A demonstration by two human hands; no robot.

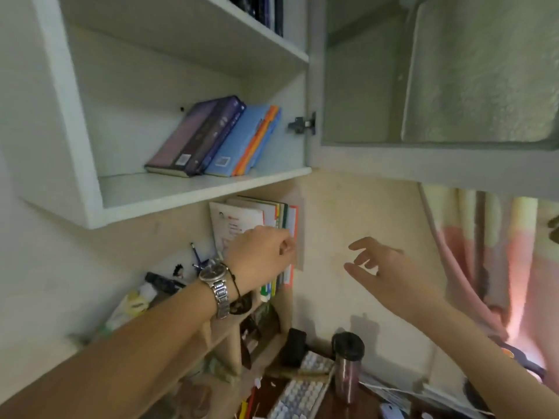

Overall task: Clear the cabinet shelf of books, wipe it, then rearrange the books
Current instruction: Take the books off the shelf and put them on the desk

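The white cabinet [90, 176] hangs open, its door [423, 86] swung out to the right on a metal hinge [302, 124]. On the lower shelf [181, 189] a few books [217, 140] lean left in one slanted row toward the right side, leaving the left half of the board bare and a gap between the last book and the right wall. They are two dark purple volumes, then a blue one and thin orange and blue spines, all glossy and flat. Below the cabinet a second stack [257, 219] of thin paper-covered books stands upright by the beige wall. The left hand [260, 255], with a steel watch [216, 282] on its wrist, curls its grip around the edge of that stack. The right hand [384, 267] hovers apart in free space, fingers spread and loose, holding nothing. Further down, a keyboard [299, 394] and a dark tumbler [348, 364] sit on the desk [272, 388].
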